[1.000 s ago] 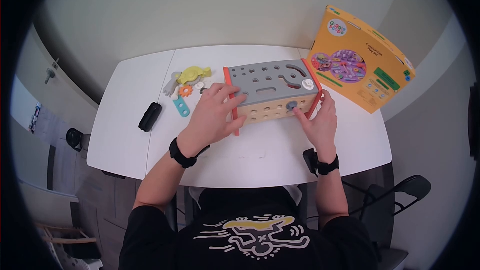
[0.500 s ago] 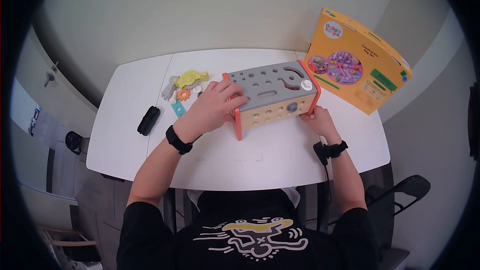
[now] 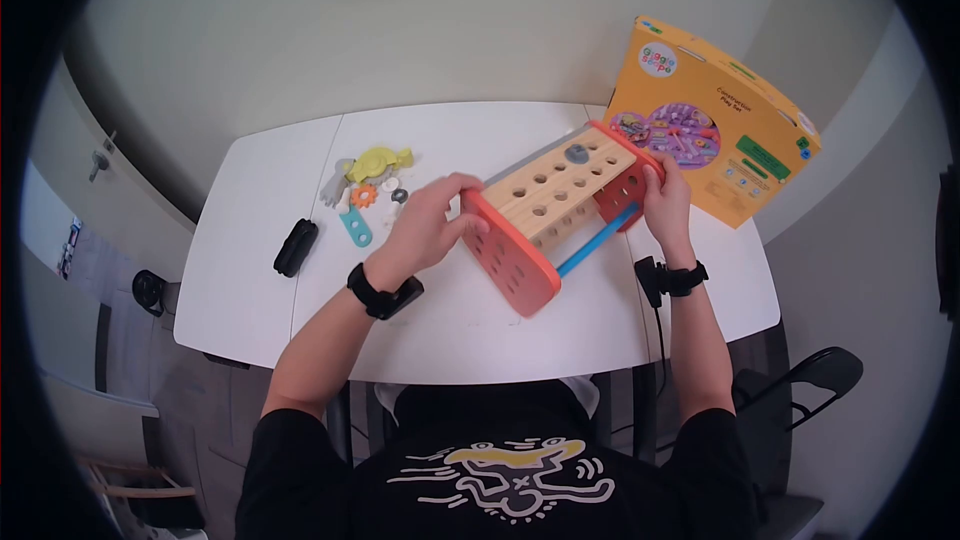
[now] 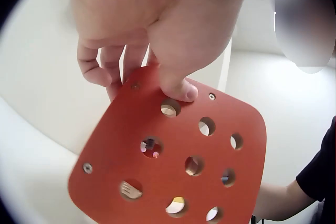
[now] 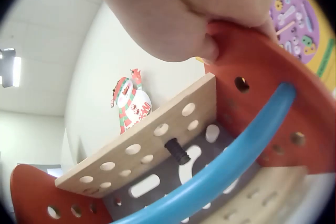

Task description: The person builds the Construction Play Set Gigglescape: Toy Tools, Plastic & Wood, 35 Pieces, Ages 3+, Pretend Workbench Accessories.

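A toy workbench (image 3: 520, 202) with perforated wooden sides, a grey top and red end panels is tilted between both hands, its wooden side turned upward. My left hand (image 3: 425, 225) grips the left end panel (image 4: 163, 176), thumb on the outer face, fingers over the edge. At the other end, my right hand (image 3: 668, 208) holds the right end panel (image 5: 252, 56) by its edge. A grey bolt (image 3: 577, 153) sits in the wooden side; its dark threaded shank (image 5: 177, 151) pokes through inside. A blue rod (image 3: 598, 240) spans the two end panels on the near underside.
Left of the workbench lie a yellow toy piece (image 3: 380, 162), an orange gear (image 3: 364, 197), a teal strip with holes (image 3: 355, 227) and small grey and white parts. Further left is a black case (image 3: 295, 247). A yellow-orange box (image 3: 735, 130) stands at the back right.
The workbench has been tipped backward, so its wooden side now faces up and the blue rod shows. My right hand has moved from beside the bolt, via the lower corner, to the right panel's edge.
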Demonstrator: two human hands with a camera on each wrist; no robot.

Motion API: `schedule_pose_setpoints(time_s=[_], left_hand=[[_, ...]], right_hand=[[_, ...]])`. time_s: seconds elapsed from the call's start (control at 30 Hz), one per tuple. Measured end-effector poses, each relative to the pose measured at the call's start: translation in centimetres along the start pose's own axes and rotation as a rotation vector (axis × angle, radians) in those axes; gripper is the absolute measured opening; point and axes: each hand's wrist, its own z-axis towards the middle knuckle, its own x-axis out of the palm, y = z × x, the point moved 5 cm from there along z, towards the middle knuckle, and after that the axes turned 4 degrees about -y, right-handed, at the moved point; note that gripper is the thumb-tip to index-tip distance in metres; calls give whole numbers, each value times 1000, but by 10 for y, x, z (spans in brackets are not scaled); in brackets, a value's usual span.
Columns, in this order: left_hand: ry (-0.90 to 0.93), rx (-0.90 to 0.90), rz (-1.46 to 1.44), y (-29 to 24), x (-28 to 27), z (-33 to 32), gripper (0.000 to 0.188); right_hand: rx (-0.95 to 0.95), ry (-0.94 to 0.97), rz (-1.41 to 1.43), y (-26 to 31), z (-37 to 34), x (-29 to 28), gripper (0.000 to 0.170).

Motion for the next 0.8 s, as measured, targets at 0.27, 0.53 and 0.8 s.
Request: schedule_pose_setpoints(time_s=[0.27,0.53,0.8], left_hand=[[188,-296,-186,24,28,-40,34],[229,-414,-384,35,26,-62,25],[404,-331,-271,34,16,-65,19]], right_hand=[[-97,35,-101,29,28,12,19],[-46,188,-247,57,38,38,22],[-162,338,-322,64,48,77,22]])
